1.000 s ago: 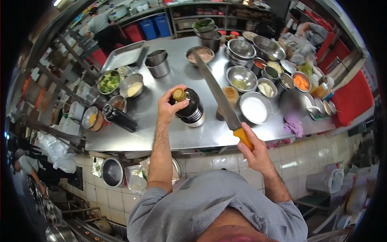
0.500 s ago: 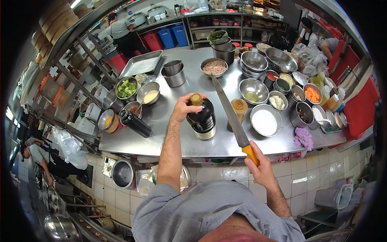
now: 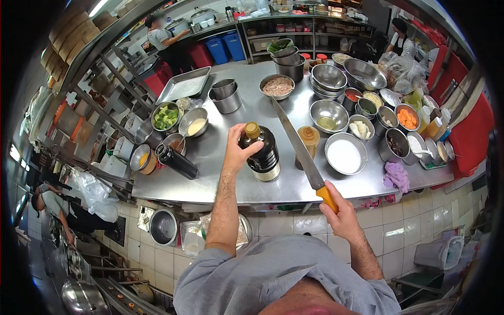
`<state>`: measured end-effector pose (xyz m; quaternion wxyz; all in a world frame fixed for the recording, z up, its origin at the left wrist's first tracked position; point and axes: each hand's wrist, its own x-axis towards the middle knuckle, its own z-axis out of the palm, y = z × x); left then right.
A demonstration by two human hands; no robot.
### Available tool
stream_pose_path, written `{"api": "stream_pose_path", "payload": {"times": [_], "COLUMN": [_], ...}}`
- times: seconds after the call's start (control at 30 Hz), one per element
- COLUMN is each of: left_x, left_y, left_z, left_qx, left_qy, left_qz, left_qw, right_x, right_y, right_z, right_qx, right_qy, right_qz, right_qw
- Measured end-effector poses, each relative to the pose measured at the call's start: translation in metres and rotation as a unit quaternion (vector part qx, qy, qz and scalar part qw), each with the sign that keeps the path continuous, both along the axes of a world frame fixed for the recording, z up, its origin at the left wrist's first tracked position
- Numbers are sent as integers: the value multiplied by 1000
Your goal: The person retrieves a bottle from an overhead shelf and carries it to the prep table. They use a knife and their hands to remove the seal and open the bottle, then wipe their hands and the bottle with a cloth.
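Observation:
A big dark bottle (image 3: 264, 155) with a tan cap and a pale label stands upright on the steel table. My left hand (image 3: 240, 148) is wrapped round its shoulder, thumb across the front; the far fingers are partly hidden. In my right hand (image 3: 341, 212) is a long knife (image 3: 299, 146), gripped by its yellow handle over the table's front edge. The blade slants up and left, its tip close to a bowl of pale raw meat (image 3: 277, 86). Behind the blade, a brown-filled squeeze bottle (image 3: 308, 140) is partly covered. A bowl of white powder or liquid (image 3: 346, 154) sits to the right.
Left on the table (image 3: 226, 184) are a black flask (image 3: 177, 161), a broccoli bowl (image 3: 166, 117) and a metal tray (image 3: 184, 84). Several ingredient bowls, including carrots (image 3: 407, 119), crowd the right, near a purple cloth (image 3: 396, 176). Other people work at the back and far left.
My left thumb has slipped from beside the cap down onto the bottle's shoulder. The knife stays nearly where it was. A person at the back has turned and reaches out an arm.

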<state>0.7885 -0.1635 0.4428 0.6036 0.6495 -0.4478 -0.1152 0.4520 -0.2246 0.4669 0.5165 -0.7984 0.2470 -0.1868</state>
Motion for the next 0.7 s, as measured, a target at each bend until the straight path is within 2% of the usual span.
{"api": "stream_pose_path", "payload": {"times": [0.1, 0.23, 0.3, 0.33, 0.4, 0.43, 0.47, 0.53, 0.67, 0.7], "left_x": [0, -8, -45, -62, -97, -104, -108, -117, -130, -132], "left_y": [8, 22, 27, 24, 13, 12, 10, 12, 25, 29], "left_z": [-6, -20, -12, -16, -25, -30, -37, -43, -48, -40], "left_qx": [37, -9, 51, 49, -39, -4, -9, -175, -166, -191], "left_qy": [-8, 28, -66, -58, -50, -73, -67, 110, 140, 199], "left_qz": [-33, -28, 158, 165, 316, 350, 355, 243, 178, 164], "left_qw": [999, 999, 984, 983, 947, 934, 932, 948, 960, 947], "right_x": [2, 1, -1, -2, -2, -1, 0, 1, 6, 9], "right_y": [1, 2, 2, 4, 7, 9, 9, 10, 16, 18], "right_z": [0, -6, -9, -9, -5, -3, -5, -14, -9, -7], "right_qx": [0, 5, 2, -1, 20, 42, 34, 28, 21, 15], "right_qy": [-1, 6, 17, 24, 27, 21, 25, -29, 2, -7], "right_qz": [6, 14, 5, 3, -11, -25, -20, -28, -21, -15], "right_qw": [1000, 1000, 1000, 1000, 999, 999, 999, 999, 1000, 1000]}}
